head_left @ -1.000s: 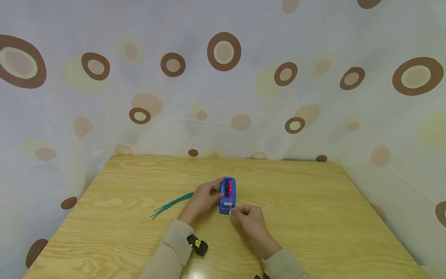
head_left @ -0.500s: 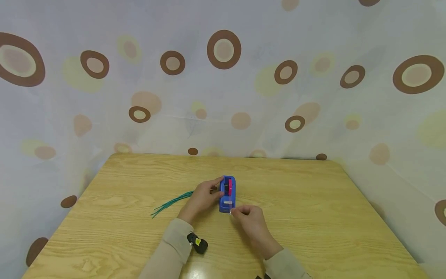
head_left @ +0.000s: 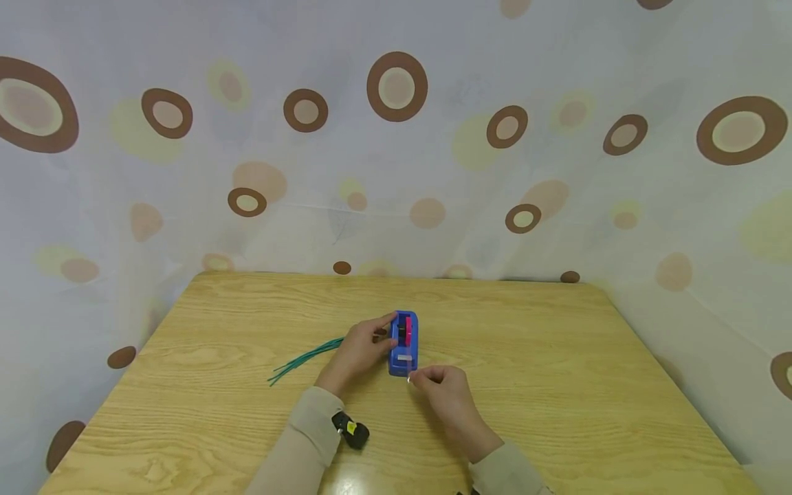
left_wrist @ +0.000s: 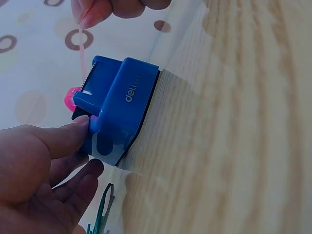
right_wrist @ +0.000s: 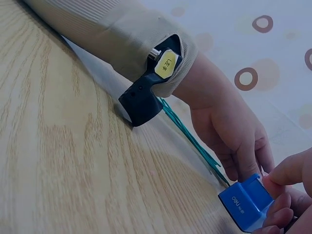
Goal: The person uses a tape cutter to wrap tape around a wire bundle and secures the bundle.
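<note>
One boxy, glossy blue dispenser (left_wrist: 122,114) w/ toothed blade (left_wrist: 88,77) held in L grip (head_left: 360,350); R grip (head_left: 450,393) pinches thin tape (left_wrist: 82,56).

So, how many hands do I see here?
2: the left hand holds the left side of the blue tape dispenser; the right hand pinches the tape at its near end. No others show.

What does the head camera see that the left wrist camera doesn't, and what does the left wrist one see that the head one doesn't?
Only head: beige sleeves and a black wrist device with a yellow sticker.

Only left wrist: readable "deli" lettering.

Both: blue tape dispenser, pink reel, tape strip, green strands, left hand, right hand, wooden table.
</note>
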A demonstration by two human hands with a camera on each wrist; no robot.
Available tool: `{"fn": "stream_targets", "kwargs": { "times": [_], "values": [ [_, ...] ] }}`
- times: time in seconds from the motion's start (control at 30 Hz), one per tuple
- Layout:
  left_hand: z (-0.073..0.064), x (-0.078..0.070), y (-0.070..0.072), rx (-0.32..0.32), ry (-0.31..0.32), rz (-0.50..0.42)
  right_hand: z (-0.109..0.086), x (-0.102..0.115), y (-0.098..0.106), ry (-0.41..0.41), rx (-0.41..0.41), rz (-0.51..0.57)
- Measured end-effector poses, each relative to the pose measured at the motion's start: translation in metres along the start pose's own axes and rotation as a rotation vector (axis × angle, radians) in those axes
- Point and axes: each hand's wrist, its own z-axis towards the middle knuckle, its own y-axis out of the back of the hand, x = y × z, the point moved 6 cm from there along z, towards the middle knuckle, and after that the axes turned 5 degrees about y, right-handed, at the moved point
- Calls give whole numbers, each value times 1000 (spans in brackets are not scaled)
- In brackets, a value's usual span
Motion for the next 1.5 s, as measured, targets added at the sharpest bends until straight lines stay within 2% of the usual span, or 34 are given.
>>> {"fn": "stream_targets", "kwargs": {
  "times": [0.4, 0.7, 1.1, 1.17, 1.5],
  "values": [
    [0, 0, 0, -1, -1, -4, -4, -1, -1, -50, 3, 8],
    [1, 0, 0, -6, -23, -10, -8, -7, -2, -129, 17, 80],
    [0, 2, 1, -1, -18, -18, -14, -6, -3, -124, 29, 133],
    [1, 2, 1, 0, -21, -17, -18, 2, -3, -126, 33, 139],
    [1, 3, 0, 5, -19, -21, -20, -3, -4, -135, 62, 168]
  ]
}}
